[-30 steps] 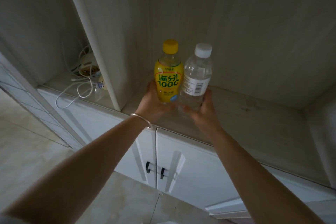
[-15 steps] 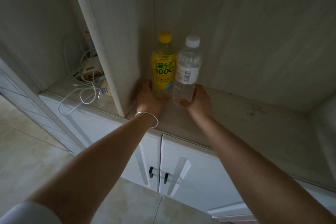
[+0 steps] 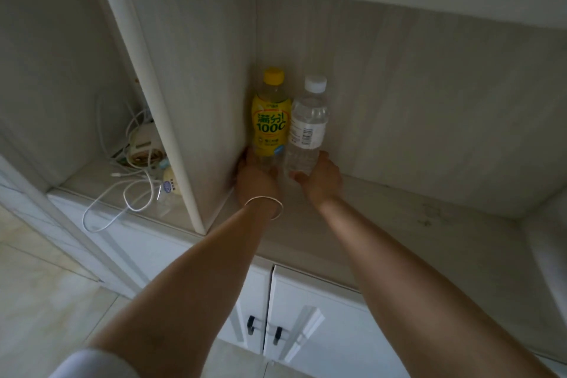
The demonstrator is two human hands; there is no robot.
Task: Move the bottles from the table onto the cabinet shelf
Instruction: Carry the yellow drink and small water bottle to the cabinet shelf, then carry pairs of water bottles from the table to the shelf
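Note:
Two bottles stand upright side by side in the back left corner of the cabinet shelf (image 3: 399,218). The yellow-labelled bottle (image 3: 270,120) with a yellow cap is on the left, against the divider panel. The clear water bottle (image 3: 306,129) with a white cap touches it on the right. My left hand (image 3: 256,178), with a thin bangle on the wrist, wraps the base of the yellow bottle. My right hand (image 3: 322,181) holds the base of the clear bottle. The bottles' bottoms are hidden behind my fingers.
A vertical divider panel (image 3: 171,120) separates this bay from the left bay, which holds a tangle of white cables (image 3: 129,190) and a small device. White cabinet doors with dark handles (image 3: 265,328) lie below the shelf. Tiled floor is at the lower left.
Both hands pushed the two bottles from the shelf's front edge back into the rear left corner. The bottles now stand on the shelf.

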